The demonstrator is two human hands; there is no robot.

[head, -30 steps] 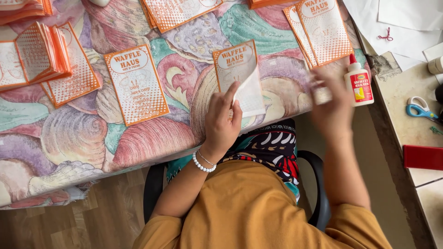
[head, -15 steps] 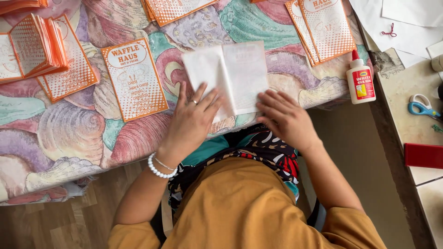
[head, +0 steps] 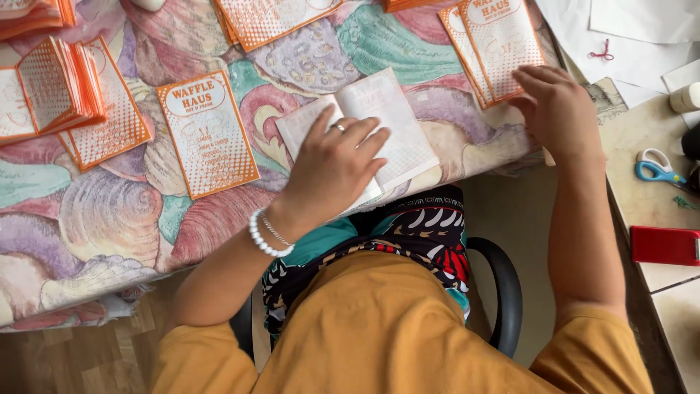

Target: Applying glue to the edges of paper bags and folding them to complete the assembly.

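My left hand [head: 332, 166] lies flat, fingers spread, on a white folded sheet [head: 397, 120] at the near edge of the table, which is covered by a shell-patterned cloth [head: 87, 211]. That hand wears a ring and a white bead bracelet. My right hand [head: 558, 109] rests at the table's right corner, just below a small stack of orange-and-white leaflets [head: 503, 40]. It covers the spot where a white glue bottle stood, and the bottle is hidden. Whether the right hand grips anything does not show.
A single orange leaflet [head: 208, 135] lies left of the sheet. A fanned orange pile [head: 51, 87] is at the far left, with more leaflets [head: 277, 18] at the top. On the side counter are blue scissors [head: 656, 168], a red flat object [head: 667, 244] and white papers [head: 642, 25]. The black chair rim [head: 507, 292] is below.
The leaflet was flipped white side up and folded. My left hand now presses it flat, and my right hand has moved right onto the spot where the glue bottle stood.
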